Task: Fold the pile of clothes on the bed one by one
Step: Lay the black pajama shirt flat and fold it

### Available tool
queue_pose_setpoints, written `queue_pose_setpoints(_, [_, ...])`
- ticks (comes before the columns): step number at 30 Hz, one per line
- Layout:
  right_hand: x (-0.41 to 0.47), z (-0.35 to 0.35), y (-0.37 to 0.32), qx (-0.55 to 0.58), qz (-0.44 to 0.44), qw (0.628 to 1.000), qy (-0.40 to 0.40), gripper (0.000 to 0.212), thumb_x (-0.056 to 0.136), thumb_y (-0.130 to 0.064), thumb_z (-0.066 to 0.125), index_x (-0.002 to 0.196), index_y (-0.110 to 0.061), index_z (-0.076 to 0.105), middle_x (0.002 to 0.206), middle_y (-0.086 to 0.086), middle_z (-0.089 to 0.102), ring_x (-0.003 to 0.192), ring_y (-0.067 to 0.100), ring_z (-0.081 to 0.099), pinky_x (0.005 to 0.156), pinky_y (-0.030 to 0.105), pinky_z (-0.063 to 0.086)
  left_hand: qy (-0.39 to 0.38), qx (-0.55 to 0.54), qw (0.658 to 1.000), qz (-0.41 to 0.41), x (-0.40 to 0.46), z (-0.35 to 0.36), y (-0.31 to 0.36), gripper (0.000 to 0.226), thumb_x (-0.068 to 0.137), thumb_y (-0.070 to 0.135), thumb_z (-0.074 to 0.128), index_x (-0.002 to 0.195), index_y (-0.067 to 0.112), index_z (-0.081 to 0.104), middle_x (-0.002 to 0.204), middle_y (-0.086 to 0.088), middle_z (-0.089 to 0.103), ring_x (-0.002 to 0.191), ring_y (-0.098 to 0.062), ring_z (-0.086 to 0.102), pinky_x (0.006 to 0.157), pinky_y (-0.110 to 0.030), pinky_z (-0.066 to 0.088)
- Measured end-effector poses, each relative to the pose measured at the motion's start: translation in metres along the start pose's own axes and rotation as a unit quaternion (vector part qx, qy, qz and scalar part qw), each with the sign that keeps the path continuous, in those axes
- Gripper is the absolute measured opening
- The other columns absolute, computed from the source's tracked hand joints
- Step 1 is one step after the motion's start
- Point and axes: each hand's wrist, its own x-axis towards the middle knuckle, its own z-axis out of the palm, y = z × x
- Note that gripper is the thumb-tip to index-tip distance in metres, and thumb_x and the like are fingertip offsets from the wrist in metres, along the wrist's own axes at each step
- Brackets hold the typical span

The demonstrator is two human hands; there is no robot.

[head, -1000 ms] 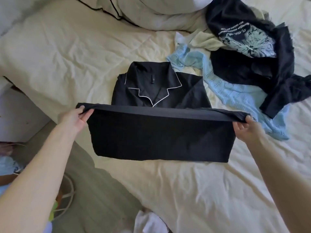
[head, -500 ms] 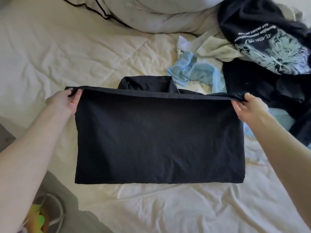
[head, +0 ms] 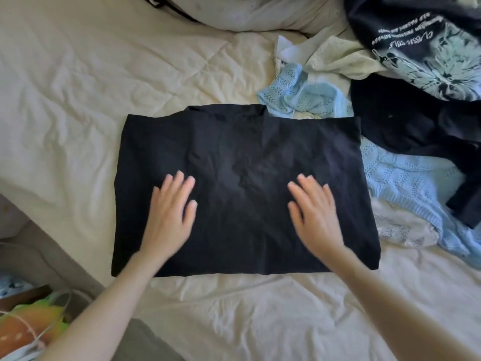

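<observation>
Hands laid flat on folded black shirt [head: 247, 157], mid-bed.
Left hand [head: 169, 214] and right hand [head: 316, 214] are spread, fingers straight, nothing gripped; both blurred. Cream bedsheet [head: 78, 100] lies underneath. Unfolded pile is seen just right: light blue knit [head: 406, 183] touching the shirt's edge, black printed T-shirt [head: 416, 48] and pale yellow top [head: 335, 61] beyond. Pillow [head: 260, 11] at top.

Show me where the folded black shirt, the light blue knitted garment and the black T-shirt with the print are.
folded black shirt [head: 260, 152]: head view, upper middle of its top layer.
light blue knitted garment [head: 406, 178]: head view, flat part right of the shirt.
black T-shirt with the print [head: 429, 61]: head view, on the pale print.
</observation>
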Motion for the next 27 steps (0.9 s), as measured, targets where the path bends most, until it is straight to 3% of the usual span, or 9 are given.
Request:
queue_pose_setpoints(2, [-0.03, 0.012, -0.006, -0.062, -0.079, 0.993, -0.067, 0.041, 0.094, -0.03, 0.042, 0.128, -0.013, 0.058, 0.139, 0.011, 0.05, 0.131, 0.029, 0.045, 0.109, 0.055, 0.029, -0.09, 0.109, 0.988, 0.053, -0.023, 0.017, 0.001, 0.054, 0.097, 0.038, 0.019, 0.146, 0.02, 0.033, 0.156, -0.006, 0.021, 0.145, -0.027, 0.011, 0.115, -0.05, 0.013])
queue_pose_setpoints(4, [-0.046, 0.015, 0.004, -0.122, -0.09, 0.981, -0.117, 0.046, 0.093, -0.035, 0.037, 0.129, -0.015, 0.058, 0.14, 0.011, 0.05, 0.13, 0.03, 0.047, 0.107, 0.057, 0.029, -0.138, 0.169, 0.975, 0.032, -0.032, 0.021, -0.012, 0.061, 0.094, 0.043, 0.01, 0.147, 0.022, 0.031, 0.157, -0.006, 0.019, 0.145, -0.031, 0.012, 0.114, -0.053, 0.013])
queue_pose_setpoints(7, [-0.051, 0.001, 0.036, -0.174, 0.024, 0.973, -0.148, 0.05, 0.091, -0.036, 0.035, 0.13, -0.014, 0.058, 0.141, 0.014, 0.048, 0.13, 0.032, 0.046, 0.105, 0.057, 0.031, -0.131, 0.209, 0.965, -0.092, -0.035, 0.01, -0.044, 0.053, 0.1, 0.042, 0.015, 0.15, 0.025, 0.021, 0.159, -0.005, 0.013, 0.145, -0.033, 0.009, 0.113, -0.056, 0.009])
queue_pose_setpoints(9, [-0.053, -0.009, 0.054, -0.18, 0.09, 0.968, -0.149, 0.049, 0.092, -0.034, 0.039, 0.133, -0.012, 0.055, 0.144, 0.015, 0.044, 0.133, 0.034, 0.041, 0.107, 0.058, 0.027, -0.144, 0.212, 0.948, -0.187, -0.031, 0.0, -0.062, 0.052, 0.102, 0.04, 0.018, 0.151, 0.03, 0.007, 0.16, -0.001, -0.003, 0.146, -0.03, -0.003, 0.115, -0.054, 0.004])
queue_pose_setpoints(13, [-0.053, -0.017, 0.054, -0.17, 0.148, 0.966, -0.126, 0.047, 0.095, -0.026, 0.052, 0.14, -0.012, 0.046, 0.15, 0.017, 0.034, 0.14, 0.035, 0.029, 0.111, 0.059, 0.019, -0.117, 0.095, 0.937, -0.316, -0.029, -0.015, -0.06, 0.055, 0.102, 0.033, 0.028, 0.152, 0.025, 0.005, 0.159, -0.005, -0.007, 0.145, -0.03, -0.004, 0.114, -0.053, 0.009])
queue_pose_setpoints(17, [-0.059, -0.009, 0.02, -0.149, 0.103, 0.976, -0.118, 0.05, 0.09, -0.025, 0.06, 0.137, -0.011, 0.049, 0.147, 0.017, 0.038, 0.137, 0.035, 0.034, 0.108, 0.06, 0.022, -0.108, -0.019, 0.925, -0.363, -0.057, -0.013, -0.05, 0.057, 0.102, 0.029, 0.033, 0.152, 0.023, 0.008, 0.159, -0.008, -0.005, 0.145, -0.029, 0.001, 0.114, -0.05, 0.019])
queue_pose_setpoints(22, [-0.079, 0.022, -0.019, -0.127, 0.163, 0.946, -0.249, 0.054, 0.1, -0.039, 0.031, 0.151, -0.026, 0.016, 0.16, 0.003, 0.003, 0.147, 0.023, -0.002, 0.114, 0.055, 0.001, -0.032, -0.1, 0.901, -0.422, -0.092, -0.003, -0.053, 0.061, 0.098, 0.027, 0.046, 0.151, 0.018, 0.016, 0.151, -0.02, 0.023, 0.134, -0.04, 0.032, 0.105, -0.051, 0.033])
queue_pose_setpoints(24, [-0.082, 0.028, -0.032, -0.115, 0.2, 0.939, -0.255, 0.056, 0.101, -0.041, 0.027, 0.151, -0.027, 0.009, 0.16, 0.001, -0.004, 0.146, 0.023, -0.008, 0.113, 0.057, -0.002, 0.029, -0.207, 0.85, -0.484, -0.096, 0.0, -0.057, 0.061, 0.095, 0.023, 0.054, 0.146, 0.01, 0.024, 0.14, -0.021, 0.04, 0.123, -0.041, 0.045, 0.1, -0.05, 0.041])
queue_pose_setpoints(27, [-0.087, 0.032, -0.057, -0.108, 0.154, 0.952, -0.243, 0.056, 0.101, -0.043, 0.025, 0.151, -0.028, 0.008, 0.16, 0.002, -0.002, 0.146, 0.022, -0.008, 0.112, 0.057, -0.006, 0.106, -0.415, 0.673, -0.602, -0.094, -0.006, -0.061, 0.051, 0.09, 0.02, 0.064, 0.133, 0.004, 0.041, 0.128, -0.015, 0.053, 0.108, -0.034, 0.056, 0.087, -0.04, 0.05])
